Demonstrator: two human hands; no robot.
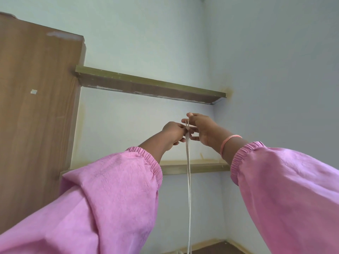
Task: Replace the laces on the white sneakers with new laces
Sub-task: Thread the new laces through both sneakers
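A white lace (188,180) hangs doubled, its two strands running straight down from my raised hands to the bottom edge of the view. My left hand (173,133) pinches the lace near its top ends. My right hand (200,128) pinches the same ends from the other side, fingers curled round them. The two lace tips stick up just above my fingers. Both arms wear pink sleeves and are stretched up and forward. No sneaker shows clearly; only a sliver of something white (178,252) peeks in at the bottom edge.
A brown wooden cupboard (36,107) fills the left. Two wall shelves span the corner, an upper shelf (146,85) and a lower shelf (192,168). Pale blue walls meet at the right; a strip of dark floor (216,248) shows low down.
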